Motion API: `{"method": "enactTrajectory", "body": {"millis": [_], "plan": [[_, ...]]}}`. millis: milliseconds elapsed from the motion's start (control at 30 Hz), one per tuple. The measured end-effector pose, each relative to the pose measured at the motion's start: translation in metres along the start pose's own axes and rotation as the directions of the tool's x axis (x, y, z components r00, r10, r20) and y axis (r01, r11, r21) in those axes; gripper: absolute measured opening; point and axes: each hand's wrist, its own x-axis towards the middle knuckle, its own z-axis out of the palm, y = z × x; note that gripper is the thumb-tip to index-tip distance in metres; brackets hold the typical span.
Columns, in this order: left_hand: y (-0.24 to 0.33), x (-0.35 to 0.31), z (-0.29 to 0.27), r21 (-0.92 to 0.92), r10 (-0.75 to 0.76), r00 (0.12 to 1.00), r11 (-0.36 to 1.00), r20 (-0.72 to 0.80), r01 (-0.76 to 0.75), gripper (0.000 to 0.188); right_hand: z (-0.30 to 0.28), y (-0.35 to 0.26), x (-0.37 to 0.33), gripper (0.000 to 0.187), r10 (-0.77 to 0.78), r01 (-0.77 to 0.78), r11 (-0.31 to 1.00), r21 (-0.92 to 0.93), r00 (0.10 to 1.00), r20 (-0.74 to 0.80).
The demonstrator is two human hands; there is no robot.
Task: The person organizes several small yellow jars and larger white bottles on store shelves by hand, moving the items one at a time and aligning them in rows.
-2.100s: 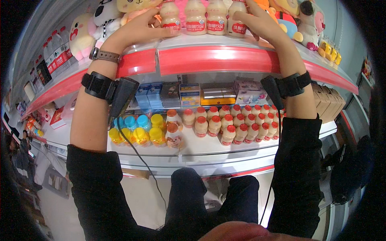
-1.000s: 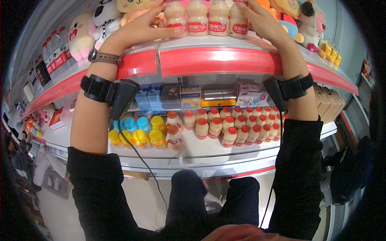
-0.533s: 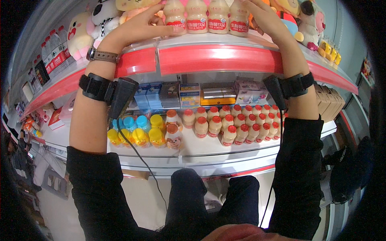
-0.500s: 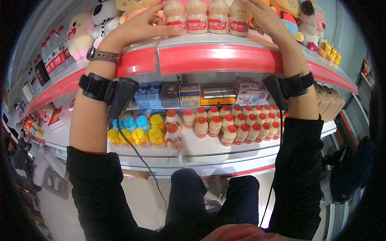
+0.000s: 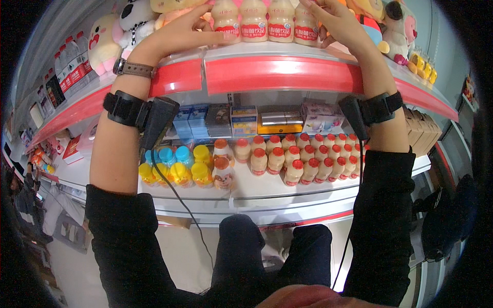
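Note:
Four-sided contact is not visible, but a row of several cream-coloured drink bottles point(image 5: 254, 23) with red labels stands upright on the upper shelf. My left hand point(image 5: 187, 32) is at the row's left end, its thumb across the front of the leftmost bottle point(image 5: 226, 20) and its other fingers partly hidden beside it. At the other end, my right hand point(image 5: 339, 23) has its fingers around the side of the rightmost bottle point(image 5: 305, 25). The bottle tops are cut off by the upper edge.
Plush toys point(image 5: 102, 41) flank the bottles on both sides. Below the red-fronted upper shelf point(image 5: 282, 74), small red-capped bottles point(image 5: 321, 169), yellow- and blue-capped bottles point(image 5: 182, 174) and boxes point(image 5: 244, 120) fill a lower shelf. Cables point(image 5: 179, 197) hang from my wrist straps.
My right fingers have come slightly in toward the rightmost bottle. My left hand keeps its place at the leftmost bottle, and the whole view has shifted a little.

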Motion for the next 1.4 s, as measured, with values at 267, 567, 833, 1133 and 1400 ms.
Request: {"method": "enactTrajectory", "body": {"millis": [267,567,833,1133,1400], "plan": [[0.023,-0.001,0.003,-0.062,0.012,1.000,0.998,0.007,-0.011,0.080,0.002,0.015,0.012,0.041,0.091,-0.090,0.994,0.054,0.996,-0.010],[0.011,0.007,-0.020,-0.401,-0.194,0.940,0.866,0.279,0.298,0.060,0.005,0.001,0.003,0.038,0.077,-0.080,0.996,-0.046,0.994,-0.079],[0.037,-0.007,-0.008,-0.501,-0.228,0.973,0.838,0.035,0.215,0.070,0.004,0.009,0.003,0.038,-0.091,0.088,0.994,-0.064,0.994,-0.056],[0.049,-0.011,-0.009,-0.355,-0.051,0.996,0.935,-0.072,0.023,0.057,0.005,0.018,0.011,0.037,-0.056,0.053,0.997,-0.050,0.996,-0.072],[0.047,0.000,-0.009,-0.137,0.142,0.988,0.979,-0.058,-0.149,0.044,0.005,0.021,0.010,0.038,-0.067,0.065,0.997,-0.030,0.995,-0.073]]}}
